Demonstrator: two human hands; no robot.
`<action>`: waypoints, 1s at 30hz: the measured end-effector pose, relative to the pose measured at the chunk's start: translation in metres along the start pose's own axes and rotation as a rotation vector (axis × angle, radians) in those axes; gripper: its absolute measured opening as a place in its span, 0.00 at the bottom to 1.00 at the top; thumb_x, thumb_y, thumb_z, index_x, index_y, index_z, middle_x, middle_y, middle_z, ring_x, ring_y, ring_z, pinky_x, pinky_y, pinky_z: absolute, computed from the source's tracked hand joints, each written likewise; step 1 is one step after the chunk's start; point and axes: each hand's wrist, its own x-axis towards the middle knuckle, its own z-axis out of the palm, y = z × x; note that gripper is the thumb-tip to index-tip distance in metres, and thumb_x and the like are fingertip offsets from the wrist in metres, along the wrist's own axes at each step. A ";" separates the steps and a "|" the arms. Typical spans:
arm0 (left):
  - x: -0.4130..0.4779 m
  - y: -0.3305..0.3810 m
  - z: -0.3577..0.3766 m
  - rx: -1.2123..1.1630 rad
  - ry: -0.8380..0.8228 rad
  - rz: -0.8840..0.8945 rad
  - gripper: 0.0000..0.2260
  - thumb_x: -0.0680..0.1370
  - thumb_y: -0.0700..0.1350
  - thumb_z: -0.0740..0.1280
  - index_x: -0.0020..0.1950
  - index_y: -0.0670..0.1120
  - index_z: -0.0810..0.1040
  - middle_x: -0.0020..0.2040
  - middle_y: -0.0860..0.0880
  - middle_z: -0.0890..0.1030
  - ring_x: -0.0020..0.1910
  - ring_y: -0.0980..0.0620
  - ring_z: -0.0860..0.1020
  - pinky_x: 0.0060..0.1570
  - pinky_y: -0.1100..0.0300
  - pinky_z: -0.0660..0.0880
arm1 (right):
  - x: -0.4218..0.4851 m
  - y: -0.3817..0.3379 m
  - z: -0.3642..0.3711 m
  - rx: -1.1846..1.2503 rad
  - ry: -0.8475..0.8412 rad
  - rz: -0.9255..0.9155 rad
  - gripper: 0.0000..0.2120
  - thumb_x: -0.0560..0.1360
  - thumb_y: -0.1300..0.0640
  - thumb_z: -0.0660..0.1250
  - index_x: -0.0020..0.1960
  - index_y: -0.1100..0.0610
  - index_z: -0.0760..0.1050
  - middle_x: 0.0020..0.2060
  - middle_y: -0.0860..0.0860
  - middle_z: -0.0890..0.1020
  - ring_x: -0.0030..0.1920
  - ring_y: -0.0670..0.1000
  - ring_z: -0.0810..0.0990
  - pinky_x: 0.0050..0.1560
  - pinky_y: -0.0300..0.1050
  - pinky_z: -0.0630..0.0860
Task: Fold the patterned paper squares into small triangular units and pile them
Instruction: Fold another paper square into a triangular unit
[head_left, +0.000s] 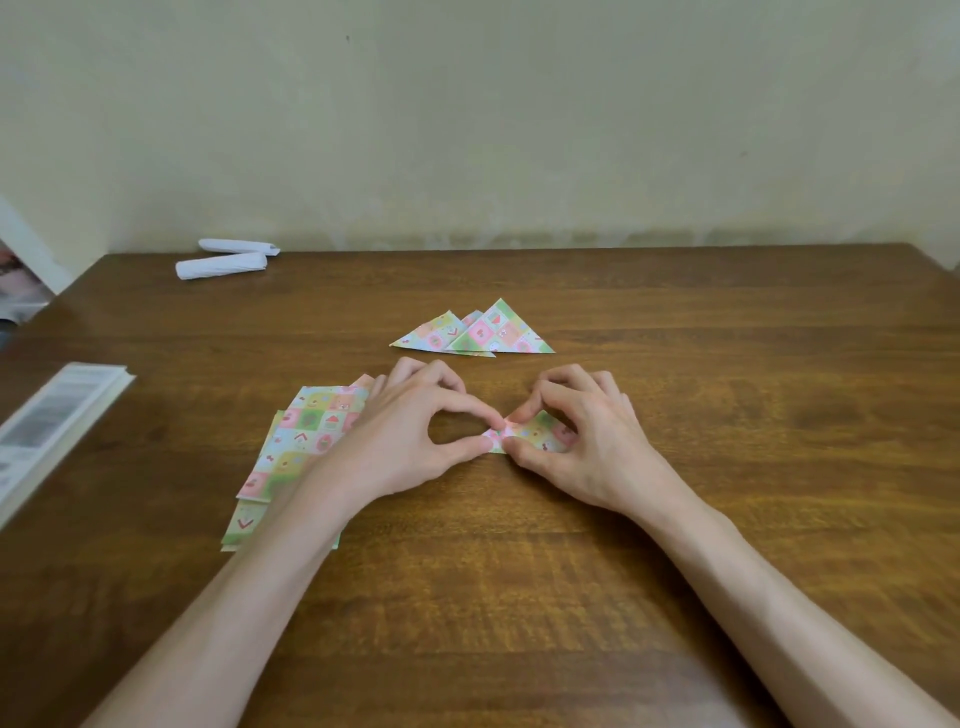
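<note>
A: Brown wooden table (675, 545), L to R: stack of pastel patterned paper squares (291, 447), then hands?

B: Left hand (410, 441) & right hand (587, 441) both pinch small folded patterned piece (540, 436) btwn them, long axis L-R. Pile of patterned paper triangles (478, 332) lies just beyond.

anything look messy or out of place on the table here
Nothing damaged or spilled. The stack of squares is fanned unevenly, and the folded triangles overlap loosely instead of piling squarely. Two white rolls lie at the far left edge.
</note>
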 end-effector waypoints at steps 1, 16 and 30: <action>0.000 0.000 -0.001 0.018 -0.006 0.008 0.09 0.76 0.65 0.69 0.56 0.75 0.80 0.56 0.64 0.71 0.64 0.61 0.63 0.65 0.51 0.62 | 0.000 0.001 -0.003 0.013 -0.019 0.001 0.13 0.71 0.39 0.74 0.53 0.41 0.81 0.60 0.37 0.73 0.63 0.46 0.67 0.62 0.48 0.66; 0.003 0.010 0.003 0.023 0.034 -0.019 0.09 0.75 0.65 0.71 0.53 0.67 0.83 0.56 0.64 0.70 0.62 0.62 0.62 0.50 0.63 0.52 | -0.003 0.004 -0.014 0.086 -0.063 0.014 0.29 0.71 0.49 0.77 0.70 0.38 0.73 0.63 0.38 0.75 0.66 0.44 0.67 0.68 0.45 0.63; 0.003 0.008 0.013 0.002 0.002 0.206 0.08 0.82 0.52 0.69 0.59 0.63 0.82 0.62 0.66 0.73 0.68 0.62 0.65 0.63 0.52 0.64 | -0.004 0.014 -0.015 0.169 -0.117 -0.010 0.41 0.74 0.58 0.73 0.80 0.40 0.59 0.66 0.42 0.75 0.68 0.46 0.68 0.75 0.52 0.61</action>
